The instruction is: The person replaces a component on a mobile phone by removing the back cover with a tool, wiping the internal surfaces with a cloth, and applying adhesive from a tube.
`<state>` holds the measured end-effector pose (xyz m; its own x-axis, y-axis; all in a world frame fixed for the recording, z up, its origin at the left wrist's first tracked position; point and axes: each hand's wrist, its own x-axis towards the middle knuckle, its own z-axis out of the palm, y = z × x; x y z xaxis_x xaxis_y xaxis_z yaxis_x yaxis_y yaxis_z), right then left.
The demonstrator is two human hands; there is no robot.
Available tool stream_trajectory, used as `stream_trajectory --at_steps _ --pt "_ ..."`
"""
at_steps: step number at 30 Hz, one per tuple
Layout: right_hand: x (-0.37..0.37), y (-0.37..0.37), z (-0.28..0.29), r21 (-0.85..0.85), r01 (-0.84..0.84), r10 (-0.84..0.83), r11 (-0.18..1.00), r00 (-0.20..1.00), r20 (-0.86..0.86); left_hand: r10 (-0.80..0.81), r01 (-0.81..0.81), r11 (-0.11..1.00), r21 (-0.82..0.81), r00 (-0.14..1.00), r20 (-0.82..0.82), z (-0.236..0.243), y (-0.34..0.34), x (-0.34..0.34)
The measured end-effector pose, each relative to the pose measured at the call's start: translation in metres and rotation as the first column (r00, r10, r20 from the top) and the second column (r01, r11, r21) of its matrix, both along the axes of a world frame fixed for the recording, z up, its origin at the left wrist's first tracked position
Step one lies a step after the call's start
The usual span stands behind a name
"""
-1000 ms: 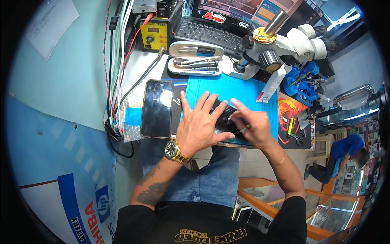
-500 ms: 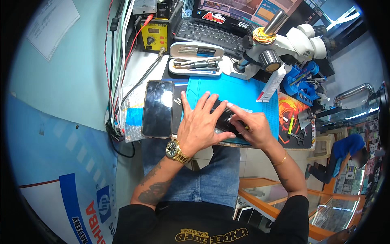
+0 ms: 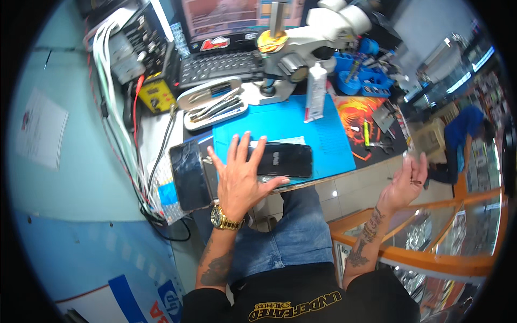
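Resting left hand (image 3: 239, 175), fingers (image 3: 258, 153) apart, over phone (image 3: 291, 161) set on mat (image 3: 329, 140) — seemingly mid-work; holding right hand (image 3: 403, 186) clear, fingers bent — cannot tell grip or remaining steps.

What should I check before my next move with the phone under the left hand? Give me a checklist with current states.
1. Left hand steadying the phone: ok, fingers spread at its left end.
2. Right hand clear of the phone: ok, off to the right, past the blue mat.
3. Right hand empty: cannot tell, the fingers are bunched and blurred.
4. Phone well back from the bench's front edge: not ok, it lies close to it.
5. Tool case open: ok, lid up, tools inside.
6. White tube off the phone: ok, it is behind it, apart.
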<state>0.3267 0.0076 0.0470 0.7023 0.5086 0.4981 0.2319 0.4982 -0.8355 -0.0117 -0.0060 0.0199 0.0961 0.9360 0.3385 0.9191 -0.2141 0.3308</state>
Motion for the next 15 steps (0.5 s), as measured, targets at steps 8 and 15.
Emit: stream_trajectory --at_steps 8,15 --pt "0.091 0.047 -0.196 -0.275 0.296 -0.366 0.915 0.896 -0.252 -0.015 0.020 0.992 0.123 0.999 -0.045 -0.012 -0.001 0.002" --pt "-0.030 0.030 -0.148 -0.559 0.232 -0.256 0.796 0.966 0.037 -0.186 -0.102 0.887 0.450 0.815 0.550 -0.026 -0.010 -0.024"
